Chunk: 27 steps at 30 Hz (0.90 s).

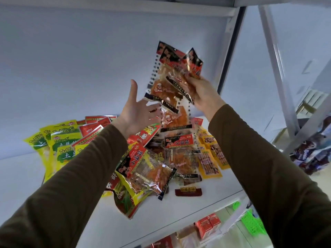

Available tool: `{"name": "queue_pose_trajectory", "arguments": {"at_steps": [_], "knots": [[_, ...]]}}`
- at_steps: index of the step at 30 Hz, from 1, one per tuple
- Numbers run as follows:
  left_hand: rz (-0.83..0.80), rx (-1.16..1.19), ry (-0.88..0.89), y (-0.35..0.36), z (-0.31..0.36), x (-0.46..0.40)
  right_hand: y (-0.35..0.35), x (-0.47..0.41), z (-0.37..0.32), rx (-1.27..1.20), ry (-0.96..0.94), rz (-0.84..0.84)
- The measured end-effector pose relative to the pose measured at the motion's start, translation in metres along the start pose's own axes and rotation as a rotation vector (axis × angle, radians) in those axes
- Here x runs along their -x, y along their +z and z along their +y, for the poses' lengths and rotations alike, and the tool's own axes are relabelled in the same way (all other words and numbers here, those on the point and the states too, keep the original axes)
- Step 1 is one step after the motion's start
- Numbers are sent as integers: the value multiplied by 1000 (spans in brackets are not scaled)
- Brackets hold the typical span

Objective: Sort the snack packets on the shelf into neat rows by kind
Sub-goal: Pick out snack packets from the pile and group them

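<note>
My right hand [202,92] is raised above the white shelf [206,203] and grips a bunch of red-and-black gluten snack packets [170,77] with clear windows; one packet dangles below the bunch. My left hand [136,111] is open, palm up, just left of and under the hanging packets, its fingertips close to them. On the shelf lies a mixed pile: more red-and-black gluten packets [148,174], yellow-green potato-strip packets [60,140] at the left, red packets [93,129] behind them, and yellow sausage-print packets [211,158] at the right.
A small dark red packet [188,192] lies alone near the shelf's front edge. A grey metal upright [231,51] and diagonal braces [279,72] frame the right side. Red boxes [207,226] and a green basket [252,224] sit on lower levels. More goods [315,154] fill the neighbouring rack.
</note>
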<state>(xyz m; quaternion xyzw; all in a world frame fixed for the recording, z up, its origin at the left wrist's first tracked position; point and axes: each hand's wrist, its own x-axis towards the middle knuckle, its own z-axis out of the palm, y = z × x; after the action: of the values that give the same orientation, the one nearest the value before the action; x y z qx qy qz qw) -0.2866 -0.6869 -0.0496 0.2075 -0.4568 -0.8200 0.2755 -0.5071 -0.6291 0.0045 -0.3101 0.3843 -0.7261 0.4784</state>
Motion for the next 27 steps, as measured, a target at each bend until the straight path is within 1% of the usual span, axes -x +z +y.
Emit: {"name": "queue_pose_trajectory", "arguments": {"at_steps": [2,3,5,8,11,13,15,17,19,20,22,24,27], "knots": [[-162,64,-96,3,0,8,2,1,11,-2,87,-45],[-199,111,-113,4,-1,12,2,2,17,41,114,-66],[-165,168,-116,7,-2,22,0,2,31,141,136,-90],[-112,69,-97,3,-5,31,-7,3,45,232,138,-125],[-88,111,-126,-1,-8,36,-11,7,53,306,164,-163],[-63,108,-83,-7,-9,39,-12,9,57,333,187,-179],[-99,167,-39,-16,-9,46,-13,11,57,404,208,-192],[-146,203,-53,-22,-9,55,-12,14,58,483,211,-204],[-169,89,-83,-21,-7,59,-11,17,62,560,163,-207],[-136,0,-85,-18,-5,57,-10,18,65,602,124,-200],[26,-186,-68,-8,-4,53,-3,21,71,659,44,-177],[185,-279,-63,2,-8,46,7,25,80,671,-14,-118],[284,-375,3,14,-19,41,19,31,93,597,-9,-40]]}}
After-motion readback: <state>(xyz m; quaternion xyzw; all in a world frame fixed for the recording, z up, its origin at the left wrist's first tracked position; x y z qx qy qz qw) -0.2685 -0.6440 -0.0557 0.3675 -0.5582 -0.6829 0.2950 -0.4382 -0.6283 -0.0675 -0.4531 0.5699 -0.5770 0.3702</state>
